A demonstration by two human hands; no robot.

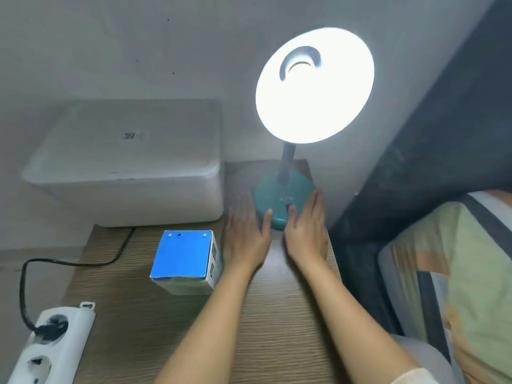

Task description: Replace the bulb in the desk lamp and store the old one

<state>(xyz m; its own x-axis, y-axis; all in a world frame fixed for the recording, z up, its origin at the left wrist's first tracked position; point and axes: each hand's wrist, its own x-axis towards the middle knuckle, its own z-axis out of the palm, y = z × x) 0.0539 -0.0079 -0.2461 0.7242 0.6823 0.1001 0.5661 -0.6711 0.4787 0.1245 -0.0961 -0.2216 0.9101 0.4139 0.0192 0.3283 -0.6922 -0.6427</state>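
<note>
Lit teal desk lamp (314,101) on wooden tabletop (277,314), left hand (245,239) and right hand (306,239) flat, flanking its base, blue carton (184,259) beside left hand, white power strip (52,345) at near-left corner.

This looks like a home, most likely a bedroom corner. The lit desk lamp (288,162) stands on a small wood-grain table (277,314) against a plain painted wall (110,51). Right of the lamp, past a dark panel (415,162), lies striped green and orange bedding (457,273) (pillow or quilt, hard to tell). Left of the lamp sits a white lidded storage box (124,167), and further left a household power strip (52,347) with a black cable (69,263) plugged in.
</note>
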